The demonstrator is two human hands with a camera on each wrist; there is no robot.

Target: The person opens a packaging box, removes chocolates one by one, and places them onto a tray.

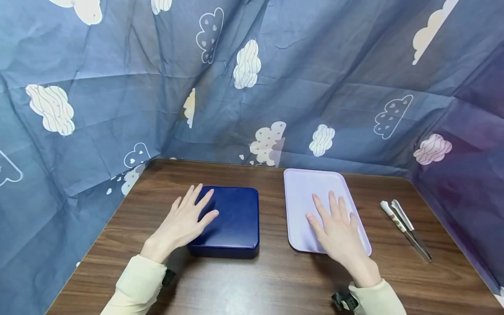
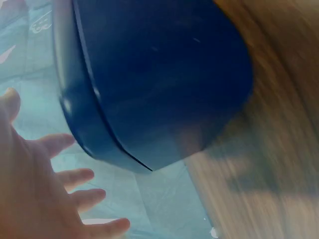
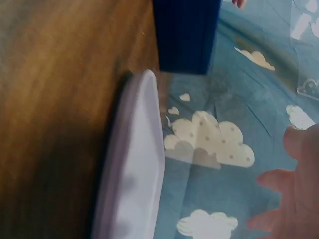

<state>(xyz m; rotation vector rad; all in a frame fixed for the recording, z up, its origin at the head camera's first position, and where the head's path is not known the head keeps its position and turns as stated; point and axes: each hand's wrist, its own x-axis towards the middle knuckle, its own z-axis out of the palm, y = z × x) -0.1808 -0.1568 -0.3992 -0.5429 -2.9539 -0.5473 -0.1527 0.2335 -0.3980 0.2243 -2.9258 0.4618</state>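
A square dark blue box (image 1: 236, 218) with its lid on stands left of centre on the table. My left hand (image 1: 183, 221) is over its left side, fingers spread; in the left wrist view the hand (image 2: 40, 189) appears apart from the box (image 2: 159, 74). To the right lies a shallow lilac tray (image 1: 303, 210). Over the tray's right half hovers my right hand (image 1: 336, 229), its fingers straight and spread. The right wrist view shows a gap between that hand (image 3: 294, 189) and the tray (image 3: 142, 179). Neither hand holds anything.
Two slim utensils with pale handles and metal ends, perhaps knives (image 1: 405, 229), lie side by side at the table's right. The brown wooden table (image 1: 271, 284) meets a blue cloud-print cloth (image 1: 220, 100) at the back and sides.
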